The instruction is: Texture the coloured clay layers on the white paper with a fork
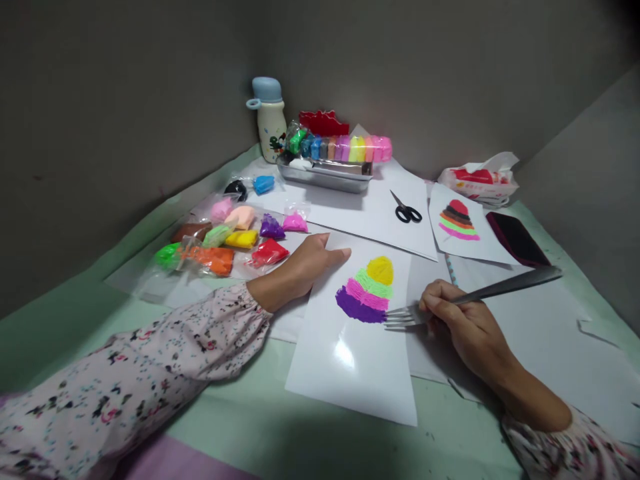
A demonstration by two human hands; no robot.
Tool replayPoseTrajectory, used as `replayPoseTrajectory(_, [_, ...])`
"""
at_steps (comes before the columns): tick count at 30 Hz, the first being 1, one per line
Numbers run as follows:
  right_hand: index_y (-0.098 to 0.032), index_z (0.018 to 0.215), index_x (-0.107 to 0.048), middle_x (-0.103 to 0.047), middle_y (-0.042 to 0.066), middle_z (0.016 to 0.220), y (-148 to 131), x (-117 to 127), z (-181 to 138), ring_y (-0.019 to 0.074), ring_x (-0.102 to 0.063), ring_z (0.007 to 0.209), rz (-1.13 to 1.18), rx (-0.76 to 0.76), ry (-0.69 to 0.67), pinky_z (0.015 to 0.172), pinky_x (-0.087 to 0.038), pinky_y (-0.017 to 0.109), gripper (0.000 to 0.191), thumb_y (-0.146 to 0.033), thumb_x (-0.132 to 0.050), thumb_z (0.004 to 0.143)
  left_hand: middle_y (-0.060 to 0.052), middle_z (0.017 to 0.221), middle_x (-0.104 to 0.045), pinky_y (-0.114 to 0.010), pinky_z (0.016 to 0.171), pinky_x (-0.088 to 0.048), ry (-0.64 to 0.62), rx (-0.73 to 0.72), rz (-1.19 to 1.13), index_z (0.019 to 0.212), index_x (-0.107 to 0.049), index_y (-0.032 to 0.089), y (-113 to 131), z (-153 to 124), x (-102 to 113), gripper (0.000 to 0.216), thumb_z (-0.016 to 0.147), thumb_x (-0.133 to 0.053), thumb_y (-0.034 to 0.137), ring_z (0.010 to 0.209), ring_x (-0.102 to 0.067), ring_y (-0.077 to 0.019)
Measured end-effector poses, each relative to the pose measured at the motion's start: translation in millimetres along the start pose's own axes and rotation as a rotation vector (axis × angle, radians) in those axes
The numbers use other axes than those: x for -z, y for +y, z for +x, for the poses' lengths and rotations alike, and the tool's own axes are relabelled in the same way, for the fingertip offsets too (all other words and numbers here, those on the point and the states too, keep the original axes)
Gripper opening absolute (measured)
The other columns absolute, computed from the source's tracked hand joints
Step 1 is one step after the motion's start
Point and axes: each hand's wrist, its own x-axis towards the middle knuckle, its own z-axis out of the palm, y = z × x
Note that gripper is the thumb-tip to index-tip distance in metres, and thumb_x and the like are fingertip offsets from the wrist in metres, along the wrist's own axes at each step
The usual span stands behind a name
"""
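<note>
My right hand (463,327) is closed around the handle of a metal fork (480,293). The fork's tines touch the right end of a purple clay band (361,307). That band is the lowest of a clay shape on a white sheet of paper (345,387), below pink, light green and yellow parts. My left hand (305,267) grips the sheet's upper left edge, its thumb lying over the paper and its other fingers mostly hidden.
Bagged coloured clay (213,260) lies left. Behind are a bottle (271,123), a metal tray (325,179) with a colourful clay pack (345,148), and scissors (406,210). At right are another clay picture (457,223), a tissue pack (480,183) and a phone (519,238).
</note>
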Motion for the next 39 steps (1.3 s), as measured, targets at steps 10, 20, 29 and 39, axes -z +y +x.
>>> replayPoseTrajectory(10, [-0.021,0.069,-0.052,-0.046,-0.001,0.063,-0.1,0.9,0.7,0.0142,-0.044,0.057,-0.008,-0.017,-0.019,0.053,-0.036,0.027,0.028,-0.032,-0.041,0.093,-0.007,0.082,-0.063,-0.026,0.05,-0.042,-0.013,-0.005,-0.013,0.085,-0.055,0.017,-1.2,2.0,-0.6,0.028,0.071,-0.069,0.036,0.066,-0.057,-0.0171])
replayPoseTrajectory(20, [-0.021,0.069,-0.051,-0.046,-0.001,0.066,-0.6,0.8,1.6,0.0142,-0.043,0.061,-0.02,0.011,-0.037,0.057,-0.034,0.028,0.028,-0.028,-0.04,0.093,-0.009,0.09,-0.065,-0.026,0.055,-0.044,0.021,-0.021,0.011,0.089,-0.055,0.016,0.0,1.6,-0.6,0.031,0.07,-0.07,0.036,0.076,-0.059,-0.019])
replayPoseTrajectory(29, [-0.021,0.068,-0.051,-0.047,-0.001,0.067,1.7,1.9,1.7,0.0146,-0.044,0.062,-0.043,0.032,-0.033,0.058,-0.034,0.028,0.028,-0.028,-0.04,0.093,-0.006,0.085,-0.061,-0.025,0.053,-0.042,-0.048,-0.041,-0.026,0.085,-0.053,0.016,-2.6,4.3,-0.4,0.027,0.073,-0.068,0.035,0.066,-0.055,-0.015])
replayPoseTrajectory(39, [-0.021,0.07,-0.053,-0.047,-0.003,0.066,4.6,2.3,2.8,0.0132,-0.044,0.061,-0.018,0.033,-0.001,0.058,-0.033,0.028,0.028,-0.028,-0.041,0.094,-0.008,0.089,-0.064,-0.028,0.057,-0.043,0.009,-0.021,0.021,0.089,-0.056,0.016,0.0,2.1,0.3,0.029,0.072,-0.068,0.036,0.074,-0.059,-0.0193])
